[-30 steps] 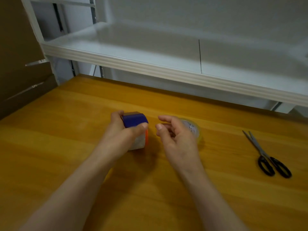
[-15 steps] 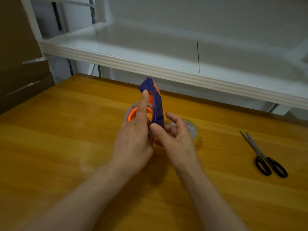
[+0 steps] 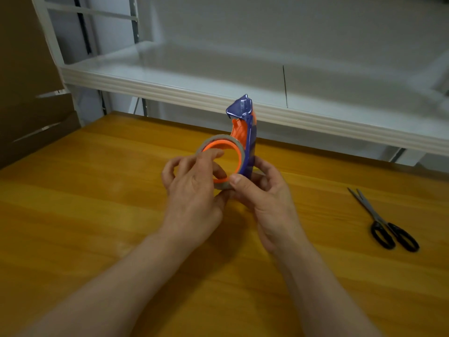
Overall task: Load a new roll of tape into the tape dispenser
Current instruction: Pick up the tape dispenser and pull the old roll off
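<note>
I hold a blue and orange tape dispenser (image 3: 250,142) upright above the wooden table (image 3: 97,215), its blue cutter end pointing up. My right hand (image 3: 264,198) grips the lower blue body, thumb on the near edge. A thin greyish tape ring (image 3: 213,138) sits around the dispenser's orange hub. My left hand (image 3: 194,198) pinches this ring, fingers over its near rim and thumb below. The clear roll seen earlier on the table is hidden behind my right hand.
Black-handled scissors (image 3: 386,224) lie shut on the table at the right. A white shelf edge (image 3: 194,91) overhangs the table's far side. Brown cardboard (image 3: 24,93) stands at the far left.
The dispenser has come up off the table and turned upright, its hub facing me. My right hand has taken its body, and my left fingers have shifted onto the ring.
</note>
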The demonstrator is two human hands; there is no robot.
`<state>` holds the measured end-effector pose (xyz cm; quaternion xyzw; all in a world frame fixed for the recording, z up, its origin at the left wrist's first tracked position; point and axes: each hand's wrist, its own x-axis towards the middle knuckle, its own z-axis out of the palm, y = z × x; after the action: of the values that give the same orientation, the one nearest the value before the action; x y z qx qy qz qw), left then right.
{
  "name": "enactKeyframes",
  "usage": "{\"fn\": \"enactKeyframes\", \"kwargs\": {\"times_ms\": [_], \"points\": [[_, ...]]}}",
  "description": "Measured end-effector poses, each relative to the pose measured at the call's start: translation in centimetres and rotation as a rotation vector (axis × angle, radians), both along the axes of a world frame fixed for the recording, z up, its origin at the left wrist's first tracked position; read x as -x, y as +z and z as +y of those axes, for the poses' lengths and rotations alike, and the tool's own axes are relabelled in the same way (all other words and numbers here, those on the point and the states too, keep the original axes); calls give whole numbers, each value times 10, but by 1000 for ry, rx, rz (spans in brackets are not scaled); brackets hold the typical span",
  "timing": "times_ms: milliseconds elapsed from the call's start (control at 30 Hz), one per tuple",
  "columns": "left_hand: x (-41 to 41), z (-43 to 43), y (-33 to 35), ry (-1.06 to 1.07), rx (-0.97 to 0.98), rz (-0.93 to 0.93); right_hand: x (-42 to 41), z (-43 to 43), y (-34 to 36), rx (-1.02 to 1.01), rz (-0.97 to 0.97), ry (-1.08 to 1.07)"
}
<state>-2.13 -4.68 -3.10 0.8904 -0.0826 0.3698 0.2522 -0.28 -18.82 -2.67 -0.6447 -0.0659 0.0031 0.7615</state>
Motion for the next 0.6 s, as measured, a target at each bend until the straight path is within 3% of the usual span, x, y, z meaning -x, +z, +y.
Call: {"fn": "enactKeyframes", "kwargs": {"times_ms": [133, 400, 600], "points": [[-1, 2, 0, 25, -99, -13, 0, -1, 1, 54, -38, 5], [4, 2, 3, -14, -24, -13, 0, -10, 9, 109, -96, 92], [1, 6, 4, 5, -28, 31, -6, -24, 14, 135, -185, -3]]}}
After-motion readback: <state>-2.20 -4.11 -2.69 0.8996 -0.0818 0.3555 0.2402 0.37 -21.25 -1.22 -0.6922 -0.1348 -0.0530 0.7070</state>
